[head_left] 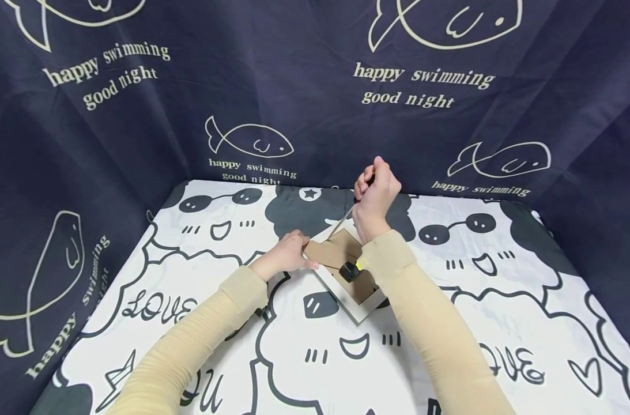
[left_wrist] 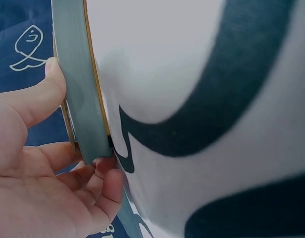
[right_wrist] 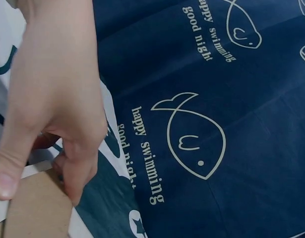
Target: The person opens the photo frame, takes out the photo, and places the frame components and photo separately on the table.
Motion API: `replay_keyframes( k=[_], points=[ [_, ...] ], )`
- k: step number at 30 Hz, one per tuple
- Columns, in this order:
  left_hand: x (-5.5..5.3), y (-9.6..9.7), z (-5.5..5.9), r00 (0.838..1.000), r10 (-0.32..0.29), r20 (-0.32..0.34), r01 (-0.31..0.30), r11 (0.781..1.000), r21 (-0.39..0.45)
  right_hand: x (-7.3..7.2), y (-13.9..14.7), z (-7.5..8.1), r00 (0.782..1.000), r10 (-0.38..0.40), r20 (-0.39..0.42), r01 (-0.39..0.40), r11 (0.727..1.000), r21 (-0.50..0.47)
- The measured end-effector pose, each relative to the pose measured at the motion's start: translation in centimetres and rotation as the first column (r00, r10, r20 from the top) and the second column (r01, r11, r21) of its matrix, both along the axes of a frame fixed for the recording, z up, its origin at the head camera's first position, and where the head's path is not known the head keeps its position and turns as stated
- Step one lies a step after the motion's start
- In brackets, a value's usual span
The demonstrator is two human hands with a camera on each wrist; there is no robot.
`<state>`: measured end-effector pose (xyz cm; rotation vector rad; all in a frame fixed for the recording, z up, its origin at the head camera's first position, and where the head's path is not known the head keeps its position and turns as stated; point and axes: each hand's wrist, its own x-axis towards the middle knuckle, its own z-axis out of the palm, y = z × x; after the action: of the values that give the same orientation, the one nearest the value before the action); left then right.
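Observation:
A picture frame with a white rim (head_left: 358,314) lies face down, its brown cardboard back (head_left: 363,290) uppermost. A lighter brown flap (head_left: 327,253) crosses that back. My left hand (head_left: 289,253) grips the frame's left corner; in the left wrist view the thumb lies along the frame's edge (left_wrist: 80,74) and the fingers curl beneath it. Above the far corner, my right hand (head_left: 377,193) is closed around the dark handle of what looks like a screwdriver (head_left: 342,221). Its thin shaft slants down to the frame's back. In the right wrist view, cardboard (right_wrist: 35,208) shows below the hand.
A white cloth (head_left: 190,276) printed with black cartoon clouds covers the table. Dark blue curtains (head_left: 320,75) with fish drawings stand behind and at both sides, close beyond my right hand. A small black device (head_left: 350,271) at my right wrist overlaps the frame.

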<state>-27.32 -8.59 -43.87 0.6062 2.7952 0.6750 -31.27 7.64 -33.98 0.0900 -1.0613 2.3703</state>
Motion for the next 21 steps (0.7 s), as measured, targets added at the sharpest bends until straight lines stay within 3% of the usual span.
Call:
replay_keyframes(
  k=[12,17,21],
  points=[
    [0.0,0.0,0.3,1.000,0.002,0.008,-0.002,1.000,0.008,-2.8,-2.4,1.3,0.979,-0.076,0.187,0.061,0.994,0.086],
    [0.1,-0.1,0.3,1.000,-0.009,0.004,0.009,1.000,-0.003,-4.6,-3.2,1.3,0.956,-0.157,0.247,0.114,0.977,0.181],
    [0.1,0.0,0.3,1.000,-0.012,-0.004,0.012,1.000,0.005,-5.5,-3.7,1.5,0.914,-0.252,0.317,0.165,0.947,0.277]
  ],
)
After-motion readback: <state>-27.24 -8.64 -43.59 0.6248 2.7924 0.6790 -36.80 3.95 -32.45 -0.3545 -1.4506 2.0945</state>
